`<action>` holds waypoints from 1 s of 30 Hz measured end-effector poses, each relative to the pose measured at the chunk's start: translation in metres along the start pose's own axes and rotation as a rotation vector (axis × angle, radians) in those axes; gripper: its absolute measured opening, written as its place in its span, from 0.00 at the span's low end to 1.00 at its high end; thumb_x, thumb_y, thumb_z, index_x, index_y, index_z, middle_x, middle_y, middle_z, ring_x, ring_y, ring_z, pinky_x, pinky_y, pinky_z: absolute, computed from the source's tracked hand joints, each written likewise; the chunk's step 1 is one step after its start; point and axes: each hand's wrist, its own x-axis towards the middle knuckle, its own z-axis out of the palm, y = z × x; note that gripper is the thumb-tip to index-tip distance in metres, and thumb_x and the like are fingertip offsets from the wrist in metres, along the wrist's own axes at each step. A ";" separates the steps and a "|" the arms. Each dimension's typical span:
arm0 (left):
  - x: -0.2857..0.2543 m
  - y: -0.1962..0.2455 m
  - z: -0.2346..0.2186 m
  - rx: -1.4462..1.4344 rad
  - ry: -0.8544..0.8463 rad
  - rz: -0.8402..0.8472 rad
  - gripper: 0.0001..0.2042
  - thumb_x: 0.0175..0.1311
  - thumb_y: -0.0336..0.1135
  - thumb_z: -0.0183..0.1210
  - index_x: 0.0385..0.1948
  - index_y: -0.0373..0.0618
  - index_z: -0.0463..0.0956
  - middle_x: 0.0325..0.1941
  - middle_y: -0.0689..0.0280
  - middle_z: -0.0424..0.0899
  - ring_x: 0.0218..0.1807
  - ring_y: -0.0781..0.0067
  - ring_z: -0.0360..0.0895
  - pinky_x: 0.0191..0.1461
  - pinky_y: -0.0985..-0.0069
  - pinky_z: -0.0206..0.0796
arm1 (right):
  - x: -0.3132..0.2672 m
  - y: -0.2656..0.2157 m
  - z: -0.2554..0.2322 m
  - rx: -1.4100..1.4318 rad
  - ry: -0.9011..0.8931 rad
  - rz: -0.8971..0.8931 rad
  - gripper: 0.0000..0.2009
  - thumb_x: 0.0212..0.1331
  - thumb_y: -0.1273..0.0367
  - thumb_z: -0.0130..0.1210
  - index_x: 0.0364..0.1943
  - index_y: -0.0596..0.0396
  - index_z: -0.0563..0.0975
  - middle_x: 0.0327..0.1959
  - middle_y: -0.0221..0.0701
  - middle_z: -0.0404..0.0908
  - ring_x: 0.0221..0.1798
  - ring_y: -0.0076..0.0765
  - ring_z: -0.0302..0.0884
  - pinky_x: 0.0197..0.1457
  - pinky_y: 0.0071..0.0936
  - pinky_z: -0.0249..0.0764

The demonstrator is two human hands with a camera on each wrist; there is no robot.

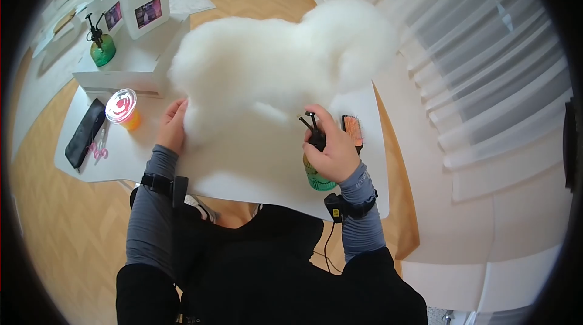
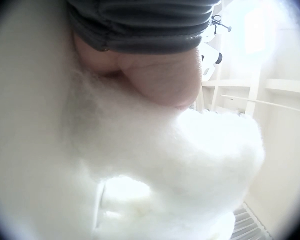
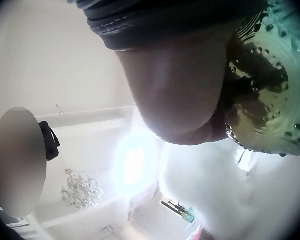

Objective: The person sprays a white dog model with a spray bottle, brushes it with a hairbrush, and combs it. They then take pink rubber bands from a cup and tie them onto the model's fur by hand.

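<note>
A big white fluffy dog-shaped figure [image 1: 243,64] stands on the white table [image 1: 255,170]. My left hand [image 1: 172,126] is against the fur of its left-end leg, the fingertips partly hidden there. The left wrist view has the heel of that hand close on the white fur [image 2: 155,145]. My right hand [image 1: 335,152] grips a green glass spray bottle [image 1: 319,178] with a black pump top, index finger at the pump. In the right wrist view the bottle's dimpled glass [image 3: 270,95] shows beside the palm.
Right of the spray bottle lies an orange-backed pin brush [image 1: 352,127]. At the left are a lidded cup [image 1: 124,109], a black pouch [image 1: 85,133] and pink-handled scissors [image 1: 99,149]. A white box [image 1: 121,82] behind bears another green spray bottle [image 1: 102,50] and white jugs [image 1: 144,12].
</note>
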 end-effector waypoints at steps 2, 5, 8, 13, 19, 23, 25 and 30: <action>0.001 0.000 -0.002 0.020 0.003 0.010 0.13 0.80 0.38 0.57 0.54 0.39 0.81 0.47 0.68 0.88 0.48 0.80 0.82 0.55 0.81 0.73 | -0.001 0.005 -0.001 -0.081 -0.017 0.020 0.28 0.57 0.72 0.53 0.67 0.45 0.69 0.33 0.36 0.82 0.35 0.51 0.83 0.42 0.40 0.77; 0.001 0.000 -0.003 0.046 -0.012 0.043 0.13 0.80 0.37 0.57 0.55 0.38 0.81 0.48 0.68 0.88 0.49 0.79 0.82 0.55 0.81 0.73 | -0.004 0.011 -0.008 -0.157 -0.044 0.104 0.28 0.57 0.72 0.53 0.66 0.44 0.68 0.33 0.38 0.82 0.35 0.53 0.82 0.41 0.41 0.77; 0.003 -0.003 -0.008 0.046 -0.014 0.042 0.14 0.79 0.37 0.58 0.55 0.37 0.81 0.49 0.67 0.88 0.49 0.79 0.83 0.55 0.81 0.73 | -0.009 0.012 -0.014 -0.142 -0.003 0.147 0.30 0.57 0.73 0.55 0.68 0.45 0.68 0.32 0.37 0.82 0.34 0.46 0.83 0.41 0.38 0.76; 0.009 -0.014 -0.018 0.025 0.028 0.010 0.13 0.79 0.37 0.58 0.55 0.37 0.80 0.50 0.66 0.87 0.50 0.78 0.83 0.56 0.80 0.73 | -0.012 -0.016 -0.038 0.073 0.307 -0.012 0.35 0.58 0.76 0.58 0.72 0.50 0.63 0.34 0.31 0.81 0.35 0.30 0.80 0.44 0.29 0.76; 0.006 -0.010 -0.016 0.054 0.026 0.046 0.13 0.79 0.37 0.57 0.53 0.37 0.81 0.49 0.65 0.87 0.50 0.77 0.83 0.56 0.80 0.74 | 0.023 -0.048 -0.080 0.158 0.602 -0.138 0.37 0.58 0.78 0.59 0.74 0.53 0.60 0.36 0.29 0.80 0.37 0.24 0.79 0.47 0.24 0.77; 0.013 -0.014 -0.022 0.113 0.061 0.077 0.13 0.80 0.38 0.56 0.52 0.38 0.81 0.48 0.65 0.88 0.49 0.76 0.83 0.55 0.80 0.74 | 0.039 -0.056 -0.094 0.196 0.603 -0.156 0.34 0.58 0.76 0.58 0.72 0.52 0.62 0.35 0.27 0.80 0.36 0.22 0.78 0.46 0.24 0.76; 0.011 -0.013 -0.022 0.116 0.070 0.069 0.13 0.80 0.38 0.56 0.52 0.38 0.81 0.48 0.65 0.88 0.48 0.76 0.83 0.54 0.80 0.74 | 0.044 -0.052 -0.097 0.218 0.588 -0.167 0.33 0.58 0.76 0.58 0.71 0.51 0.63 0.34 0.27 0.80 0.35 0.22 0.77 0.45 0.24 0.75; 0.008 -0.010 -0.018 0.072 0.086 0.036 0.12 0.80 0.37 0.55 0.53 0.38 0.81 0.47 0.65 0.88 0.48 0.76 0.84 0.54 0.79 0.75 | 0.041 -0.053 -0.092 0.102 0.475 -0.116 0.31 0.58 0.76 0.57 0.68 0.49 0.65 0.31 0.27 0.79 0.31 0.23 0.74 0.42 0.25 0.73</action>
